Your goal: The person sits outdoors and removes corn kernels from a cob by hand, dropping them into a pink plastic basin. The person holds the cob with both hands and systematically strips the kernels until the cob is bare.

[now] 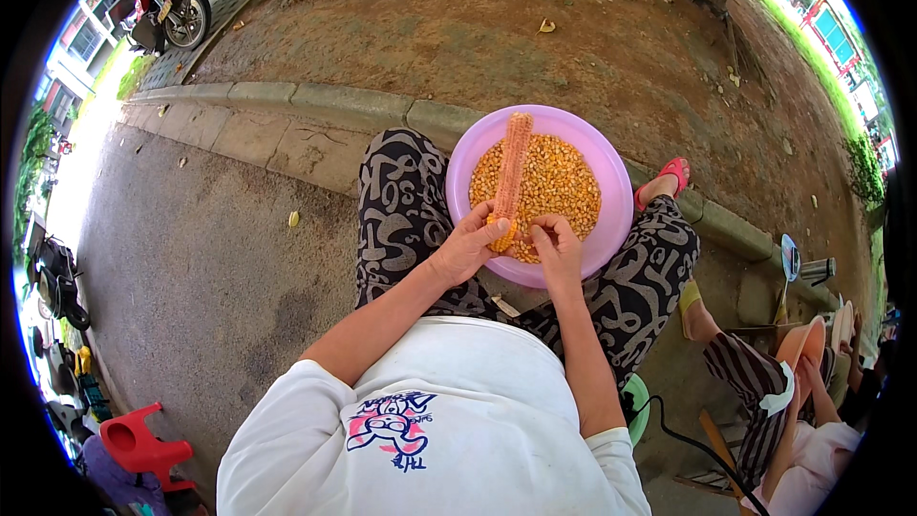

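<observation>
A mostly bare corn cob points away from me over a pink plastic basin. Yellow kernels remain at its near end. My left hand is closed around that near end. Close by on the right, my right hand has its fingers curled with thumb and fingertips together, near the cob's kernels; whatever is pinched there is too small to make out. Loose corn kernels cover the bottom of the basin, which sits between my legs in patterned trousers.
A stone kerb runs behind the basin, with bare soil beyond it. To the right sits another person in striped trousers, holding an orange-pink thing. A red plastic stool stands at lower left. A green container and black cable are beside my right hip.
</observation>
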Demonstrator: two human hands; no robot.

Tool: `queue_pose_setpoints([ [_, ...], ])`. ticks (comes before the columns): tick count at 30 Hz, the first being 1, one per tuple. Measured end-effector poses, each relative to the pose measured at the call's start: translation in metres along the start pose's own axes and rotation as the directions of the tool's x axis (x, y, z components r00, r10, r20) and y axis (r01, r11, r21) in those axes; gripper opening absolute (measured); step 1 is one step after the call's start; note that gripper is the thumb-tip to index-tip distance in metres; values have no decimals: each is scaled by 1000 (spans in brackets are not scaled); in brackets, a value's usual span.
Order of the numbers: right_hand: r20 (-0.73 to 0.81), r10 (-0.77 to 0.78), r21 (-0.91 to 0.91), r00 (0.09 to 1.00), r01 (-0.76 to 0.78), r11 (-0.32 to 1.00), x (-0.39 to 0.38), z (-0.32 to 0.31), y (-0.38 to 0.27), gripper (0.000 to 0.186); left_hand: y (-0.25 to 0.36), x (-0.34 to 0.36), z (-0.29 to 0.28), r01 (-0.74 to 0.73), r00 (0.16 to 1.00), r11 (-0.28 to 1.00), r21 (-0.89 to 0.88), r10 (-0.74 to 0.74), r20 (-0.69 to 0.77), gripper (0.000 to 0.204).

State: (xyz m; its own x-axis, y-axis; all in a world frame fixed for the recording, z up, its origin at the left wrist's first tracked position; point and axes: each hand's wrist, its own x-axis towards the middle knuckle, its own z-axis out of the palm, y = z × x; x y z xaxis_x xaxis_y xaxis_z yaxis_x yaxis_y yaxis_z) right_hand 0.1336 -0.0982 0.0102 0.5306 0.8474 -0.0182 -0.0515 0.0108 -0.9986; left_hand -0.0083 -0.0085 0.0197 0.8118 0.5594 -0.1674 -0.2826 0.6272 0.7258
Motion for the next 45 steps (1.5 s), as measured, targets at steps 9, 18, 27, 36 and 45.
queue_pose_setpoints([
  [9,116,-192,-143,975,208,968,-2,1,-4,15,0,3,4,-30,999,993,-112,32,9,41],
  [18,156,-317,-260,936,348,901,-3,5,-10,11,-5,3,0,-26,997,999,-29,28,73,43],
  [27,183,-373,-286,910,412,865,-4,4,-14,7,-3,2,2,-42,994,999,29,39,105,46],
  [36,166,-384,-386,908,419,822,-3,3,-9,10,-4,2,2,-50,993,975,219,26,112,47],
  [45,-12,-194,-217,981,187,958,1,-1,13,12,-5,4,1,-49,999,998,-35,50,3,44],
])
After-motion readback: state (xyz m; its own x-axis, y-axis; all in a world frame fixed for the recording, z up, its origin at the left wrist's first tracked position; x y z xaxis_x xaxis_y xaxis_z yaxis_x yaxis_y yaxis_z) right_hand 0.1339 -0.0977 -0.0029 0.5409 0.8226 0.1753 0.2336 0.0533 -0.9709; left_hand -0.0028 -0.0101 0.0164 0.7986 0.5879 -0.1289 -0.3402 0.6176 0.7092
